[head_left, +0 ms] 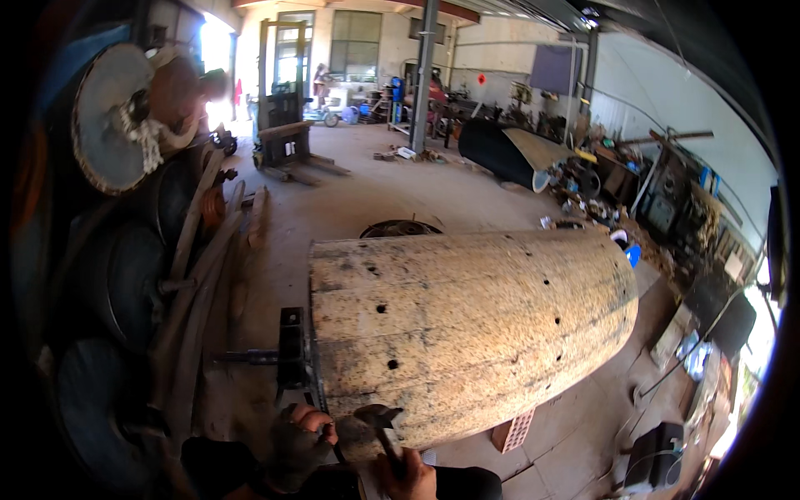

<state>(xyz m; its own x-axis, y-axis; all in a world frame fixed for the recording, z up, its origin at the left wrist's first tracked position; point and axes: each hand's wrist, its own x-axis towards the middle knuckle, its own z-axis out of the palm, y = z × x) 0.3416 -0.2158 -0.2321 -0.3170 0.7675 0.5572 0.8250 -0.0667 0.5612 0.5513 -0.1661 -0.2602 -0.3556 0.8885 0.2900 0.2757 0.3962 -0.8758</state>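
Note:
A large pale, speckled cylinder [467, 325] with dark holes lies on its side before me, its near end towards my hands. My right hand [414, 479] is closed round the dark handle of a hammer-like tool [379, 415], whose head is at the cylinder's lower left edge. Just left of that, my left hand [300, 442], partly covered in grey, has its fingers curled. Whether it holds anything is hidden. A dark shaft [250, 357] sticks out from the cylinder's left end, beside a black upright bracket [291, 346].
A red perforated brick [513, 432] stands under the cylinder. Dark drums [125, 275] and long timbers [204, 267] crowd the left. A forklift [287, 125] stands at the back, a black roller [500, 150] beyond the cylinder. A black case [656, 457] sits at right.

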